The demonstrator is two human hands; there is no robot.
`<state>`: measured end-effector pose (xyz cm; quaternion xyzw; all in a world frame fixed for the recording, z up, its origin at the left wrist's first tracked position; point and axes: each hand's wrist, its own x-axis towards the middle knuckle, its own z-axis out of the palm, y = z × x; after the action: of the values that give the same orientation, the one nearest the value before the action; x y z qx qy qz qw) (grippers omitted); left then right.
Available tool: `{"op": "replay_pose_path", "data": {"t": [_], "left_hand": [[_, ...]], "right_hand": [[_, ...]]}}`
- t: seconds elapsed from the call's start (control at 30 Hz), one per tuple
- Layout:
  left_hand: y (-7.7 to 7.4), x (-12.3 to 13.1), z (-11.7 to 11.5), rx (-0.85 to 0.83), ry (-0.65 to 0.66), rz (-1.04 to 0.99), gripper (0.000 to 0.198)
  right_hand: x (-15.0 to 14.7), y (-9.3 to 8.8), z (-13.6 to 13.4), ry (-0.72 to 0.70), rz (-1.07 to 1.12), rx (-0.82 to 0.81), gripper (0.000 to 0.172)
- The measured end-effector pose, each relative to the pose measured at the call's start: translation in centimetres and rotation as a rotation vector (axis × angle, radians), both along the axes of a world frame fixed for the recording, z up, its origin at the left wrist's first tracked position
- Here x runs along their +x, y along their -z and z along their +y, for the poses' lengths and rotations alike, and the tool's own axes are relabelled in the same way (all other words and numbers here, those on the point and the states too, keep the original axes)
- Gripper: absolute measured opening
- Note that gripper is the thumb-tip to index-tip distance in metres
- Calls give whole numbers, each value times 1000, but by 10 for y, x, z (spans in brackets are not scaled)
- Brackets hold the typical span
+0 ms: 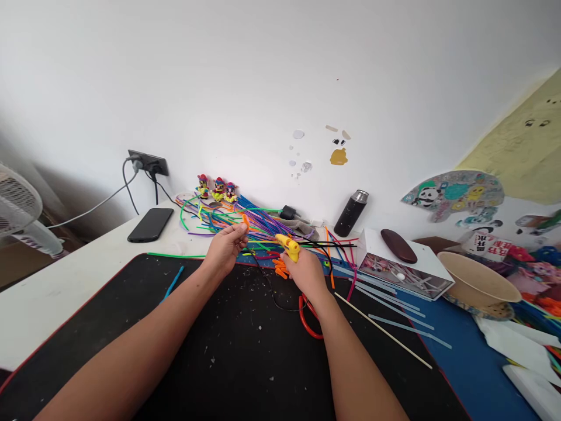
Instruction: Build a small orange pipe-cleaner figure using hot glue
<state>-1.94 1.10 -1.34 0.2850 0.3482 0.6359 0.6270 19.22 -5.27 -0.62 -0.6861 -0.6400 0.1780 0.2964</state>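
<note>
My left hand (228, 245) pinches a small orange pipe cleaner piece (245, 220) that sticks up from its fingertips. To its right, my right hand (302, 266) is wrapped round a yellow hot glue gun (287, 245), whose nozzle points up and left toward the orange piece without touching it. Several short orange pieces (281, 268) lie on the mat just below the glue gun. Red-handled scissors (304, 320) rest partly hidden under my right wrist. Behind both hands spreads a pile of coloured pipe cleaners (263, 219).
Clear glue sticks (394, 301) and a wooden stick (383, 331) lie at the right of the black mat (245, 362). A black thermos (351, 213) leans by the wall beside a white box (372, 242). Left are a phone (150, 225) and small figures (218, 189).
</note>
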Motion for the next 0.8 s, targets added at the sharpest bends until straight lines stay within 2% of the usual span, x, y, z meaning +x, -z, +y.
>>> {"op": "replay_pose_path", "data": {"t": [0.1, 0.37, 0.67, 0.8], "left_hand": [[0, 0, 0, -5, -2, 1, 53], [2, 0, 1, -9, 19, 5, 50], [2, 0, 1, -20, 42, 1, 46], [3, 0, 0, -7, 54, 4, 45]], "right_hand": [[0, -4, -2, -17, -215, -13, 22], [4, -5, -1, -79, -395, -73, 23], [2, -4, -4, -189, -442, -111, 20], [1, -3, -4, -184, -456, -116, 18]]}}
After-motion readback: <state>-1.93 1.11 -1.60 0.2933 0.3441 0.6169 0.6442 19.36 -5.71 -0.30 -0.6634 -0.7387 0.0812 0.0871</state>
